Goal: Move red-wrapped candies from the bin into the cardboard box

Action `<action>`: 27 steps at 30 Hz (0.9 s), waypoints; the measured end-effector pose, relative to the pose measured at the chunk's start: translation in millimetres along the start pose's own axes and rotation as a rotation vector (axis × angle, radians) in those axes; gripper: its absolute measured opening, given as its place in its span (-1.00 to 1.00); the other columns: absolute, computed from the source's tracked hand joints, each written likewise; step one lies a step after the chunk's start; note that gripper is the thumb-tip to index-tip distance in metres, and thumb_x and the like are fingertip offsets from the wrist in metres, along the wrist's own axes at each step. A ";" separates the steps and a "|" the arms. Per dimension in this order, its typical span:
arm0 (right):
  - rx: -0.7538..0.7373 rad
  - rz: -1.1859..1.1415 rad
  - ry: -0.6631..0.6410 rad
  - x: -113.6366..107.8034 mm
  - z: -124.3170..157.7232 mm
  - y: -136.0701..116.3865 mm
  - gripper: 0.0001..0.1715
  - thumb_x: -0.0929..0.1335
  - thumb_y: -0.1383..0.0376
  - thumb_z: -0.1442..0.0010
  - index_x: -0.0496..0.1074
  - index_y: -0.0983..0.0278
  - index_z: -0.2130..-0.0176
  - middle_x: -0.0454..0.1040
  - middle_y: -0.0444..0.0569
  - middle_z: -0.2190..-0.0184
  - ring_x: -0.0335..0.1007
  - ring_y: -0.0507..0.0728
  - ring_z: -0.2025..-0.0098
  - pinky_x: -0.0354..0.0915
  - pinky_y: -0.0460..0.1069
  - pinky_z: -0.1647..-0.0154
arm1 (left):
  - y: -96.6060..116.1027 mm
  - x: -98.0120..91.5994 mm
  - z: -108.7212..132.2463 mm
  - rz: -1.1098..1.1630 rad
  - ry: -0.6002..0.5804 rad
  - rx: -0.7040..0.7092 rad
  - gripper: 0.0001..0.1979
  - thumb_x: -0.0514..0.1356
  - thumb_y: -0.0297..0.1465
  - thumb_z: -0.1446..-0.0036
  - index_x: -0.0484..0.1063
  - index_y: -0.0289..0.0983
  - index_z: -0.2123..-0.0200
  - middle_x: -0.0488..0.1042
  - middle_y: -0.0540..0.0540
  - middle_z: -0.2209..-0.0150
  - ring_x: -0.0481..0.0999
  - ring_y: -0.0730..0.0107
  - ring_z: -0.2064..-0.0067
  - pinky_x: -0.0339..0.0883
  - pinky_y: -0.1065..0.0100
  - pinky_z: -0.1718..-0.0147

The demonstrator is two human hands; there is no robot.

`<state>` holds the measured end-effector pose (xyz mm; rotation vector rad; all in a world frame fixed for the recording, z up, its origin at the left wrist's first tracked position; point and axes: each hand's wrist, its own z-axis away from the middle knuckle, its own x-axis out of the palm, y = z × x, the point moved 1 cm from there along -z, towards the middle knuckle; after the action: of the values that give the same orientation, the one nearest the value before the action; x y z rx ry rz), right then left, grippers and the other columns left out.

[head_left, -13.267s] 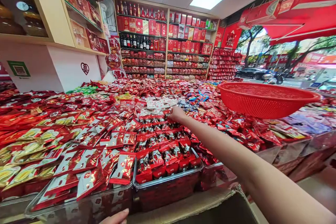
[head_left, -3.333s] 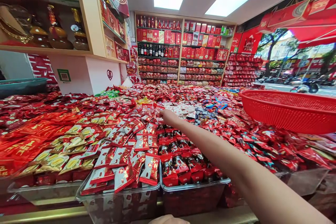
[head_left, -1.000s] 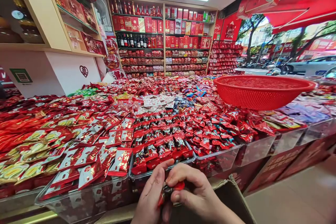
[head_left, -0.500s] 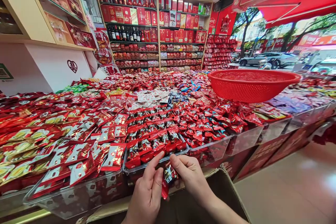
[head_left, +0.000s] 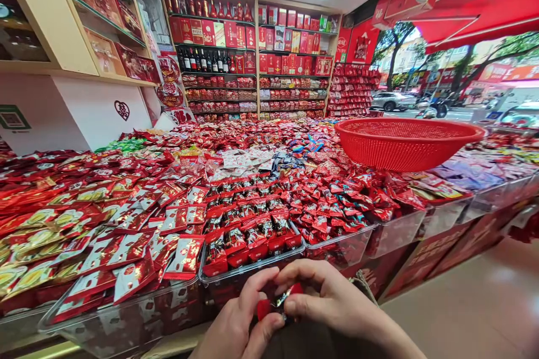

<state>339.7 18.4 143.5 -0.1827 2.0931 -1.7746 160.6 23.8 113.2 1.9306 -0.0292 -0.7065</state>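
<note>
In front of the display, a small red and black wrapped snack packet [head_left: 290, 293] is held between my two hands. My right hand [head_left: 328, 297] curls around it from the right, thumb and fingers pressing on its wrapper. From the other side my left hand [head_left: 240, 317] closes on the packet's red end, which shows between thumb and fingers. Parts of the packet are hidden by my fingers. Just beyond the hands sits a clear plastic tray [head_left: 252, 270] holding rows of similar red and black packets [head_left: 236, 235].
Red and white packets [head_left: 135, 277] heap up to the left, small red packets [head_left: 328, 205] to the right. A red plastic basket [head_left: 408, 146] rests on the goods at the right. Shelves [head_left: 256, 67] with bottles and boxes stand behind. A cardboard edge [head_left: 181, 342] shows below.
My hands have come closer together around the packet and moved slightly right and down. My right fingers now curl over it. The view has shifted a little.
</note>
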 end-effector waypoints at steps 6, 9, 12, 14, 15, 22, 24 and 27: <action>0.112 0.166 -0.212 -5.4 13.2 -9.3 -0.77 0.43 0.21 0.07 0.39 0.32 0.46 0.43 -0.12 0.48 0.30 -0.01 0.44 0.21 -0.14 0.43 | 6.0 1.3 1.5 0.069 -0.083 0.046 -0.57 -0.03 -0.11 -0.16 0.24 -0.19 -0.02 0.29 0.11 0.65 0.25 0.52 0.61 0.13 0.51 0.58; 0.167 0.049 -0.287 -15.8 2.1 -19.9 -0.77 0.41 0.26 0.04 0.29 0.31 0.48 0.36 -0.18 0.56 0.23 -0.06 0.54 0.14 -0.17 0.54 | 9.2 -6.7 0.0 0.206 0.034 0.018 -0.62 -0.04 -0.16 -0.19 0.25 -0.23 0.02 0.21 0.14 0.69 0.18 0.56 0.67 0.09 0.52 0.63; 0.045 -0.085 -0.172 -35.4 -38.4 -38.0 -0.76 0.40 0.31 0.02 0.23 0.29 0.40 0.34 -0.22 0.56 0.25 -0.08 0.55 0.17 -0.17 0.55 | 7.6 -15.5 -3.0 0.183 0.180 0.050 -0.75 -0.05 -0.26 -0.22 0.27 -0.21 0.11 0.16 0.17 0.71 0.15 0.56 0.69 0.09 0.54 0.67; -0.047 -0.040 0.001 -49.3 -80.9 -46.3 -0.75 0.39 0.35 0.01 0.23 0.30 0.33 0.38 -0.18 0.51 0.33 -0.05 0.49 0.25 -0.14 0.46 | 3.7 -15.5 -5.7 0.013 0.178 0.134 -0.84 -0.02 -0.35 -0.20 0.30 -0.20 0.18 0.25 0.13 0.68 0.23 0.55 0.66 0.14 0.54 0.66; -0.052 0.045 0.094 -55.1 -104.7 -47.6 -0.75 0.38 0.37 -0.01 0.23 0.31 0.29 0.39 -0.16 0.50 0.34 -0.05 0.49 0.27 -0.13 0.45 | 0.8 -12.9 -7.1 -0.095 0.132 0.197 -0.86 0.01 -0.40 -0.18 0.31 -0.20 0.21 0.33 0.10 0.64 0.31 0.54 0.63 0.19 0.54 0.63; 0.114 0.563 0.374 -61.1 -236.9 -24.8 -0.73 0.40 0.37 0.00 0.33 0.45 0.26 0.44 0.02 0.41 0.35 0.03 0.40 0.25 -0.10 0.43 | -26.1 12.2 -12.1 -0.610 -0.084 0.477 -0.86 0.07 -0.52 -0.06 0.44 -0.29 0.39 0.51 -0.04 0.58 0.49 0.38 0.58 0.34 0.45 0.59; 0.143 0.649 0.388 -58.1 -252.9 -17.1 -0.73 0.40 0.36 -0.01 0.35 0.45 0.26 0.43 0.00 0.38 0.36 0.04 0.38 0.27 -0.06 0.39 | -29.9 12.6 -13.1 -0.573 -0.049 0.423 -0.85 0.07 -0.53 -0.05 0.44 -0.29 0.36 0.53 -0.04 0.54 0.51 0.39 0.53 0.36 0.46 0.56; 0.178 0.764 0.398 -56.9 -264.3 -7.9 -0.75 0.37 0.32 -0.07 0.35 0.41 0.23 0.42 -0.02 0.32 0.36 0.06 0.31 0.31 -0.01 0.31 | -31.7 13.0 -13.4 -0.575 -0.018 0.422 -0.84 0.06 -0.54 -0.03 0.44 -0.29 0.39 0.53 -0.02 0.55 0.51 0.40 0.54 0.35 0.46 0.58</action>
<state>292.1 279.5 195.5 0.9578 1.8371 -1.5550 168.9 45.4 84.7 2.3624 0.4106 -1.1687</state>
